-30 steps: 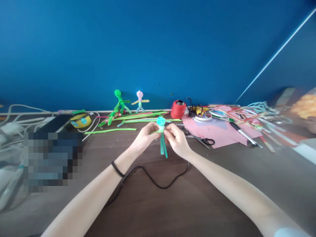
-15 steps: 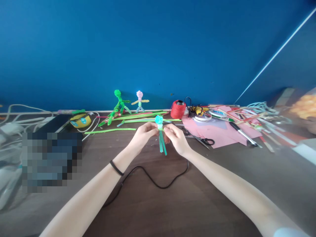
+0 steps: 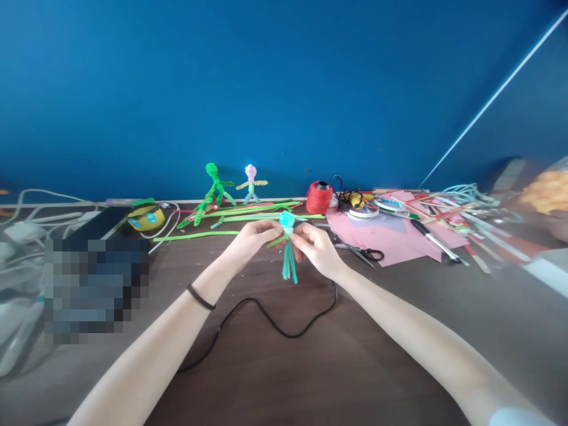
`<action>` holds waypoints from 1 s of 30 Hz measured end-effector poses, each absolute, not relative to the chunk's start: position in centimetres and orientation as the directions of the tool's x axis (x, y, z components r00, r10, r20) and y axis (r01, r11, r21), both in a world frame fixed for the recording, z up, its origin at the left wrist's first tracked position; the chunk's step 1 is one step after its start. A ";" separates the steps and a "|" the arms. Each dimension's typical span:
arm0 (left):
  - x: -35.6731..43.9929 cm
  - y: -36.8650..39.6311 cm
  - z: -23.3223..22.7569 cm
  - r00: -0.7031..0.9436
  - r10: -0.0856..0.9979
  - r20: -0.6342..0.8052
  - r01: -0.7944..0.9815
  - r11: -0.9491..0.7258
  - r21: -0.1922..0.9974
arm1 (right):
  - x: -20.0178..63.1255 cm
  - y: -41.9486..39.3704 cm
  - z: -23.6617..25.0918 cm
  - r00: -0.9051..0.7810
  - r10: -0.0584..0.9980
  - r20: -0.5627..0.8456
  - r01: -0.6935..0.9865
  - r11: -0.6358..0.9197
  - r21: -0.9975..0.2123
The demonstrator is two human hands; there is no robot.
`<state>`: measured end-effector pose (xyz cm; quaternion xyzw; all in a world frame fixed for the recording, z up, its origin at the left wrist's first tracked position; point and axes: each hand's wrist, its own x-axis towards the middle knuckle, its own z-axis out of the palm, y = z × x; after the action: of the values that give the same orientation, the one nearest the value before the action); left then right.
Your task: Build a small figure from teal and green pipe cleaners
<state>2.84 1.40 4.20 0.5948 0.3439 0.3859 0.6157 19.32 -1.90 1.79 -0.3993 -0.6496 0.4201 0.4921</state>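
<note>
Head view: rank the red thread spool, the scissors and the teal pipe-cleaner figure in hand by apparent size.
1. Scissors
2. Teal pipe-cleaner figure, held by left hand and right hand
3. Red thread spool

The spool sits farther back, so its rank is unsure.

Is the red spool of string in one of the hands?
No, the red spool stands on the table, while both hands hold the teal pipe-cleaner figure.

Evenly and softly lit, with faint shadows. Sharp at centre; stretched and smeared toward left and right edges. Pixelated block at left, pale glare at far right.
</note>
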 end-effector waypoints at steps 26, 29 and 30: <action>2.3 1.9 4.5 0.455 0.884 0.103 0.137 -0.184 0.973 | 19.0 -1.6 1.1 -0.341 0.927 0.154 -0.096 0.129 -0.987; 2.0 2.1 4.6 0.442 0.895 0.057 0.081 -0.103 0.991 | 19.0 -1.6 1.0 -0.314 0.937 0.152 -0.110 0.123 -0.986; 1.9 2.2 4.6 0.444 0.895 0.044 0.068 -0.083 0.994 | 19.0 -1.6 0.9 -0.315 0.936 0.158 -0.101 0.133 -0.986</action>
<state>1.92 2.22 4.57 0.6372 0.3778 0.3677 0.5621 19.01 -1.62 0.88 -0.3534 -0.5905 0.5558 0.4664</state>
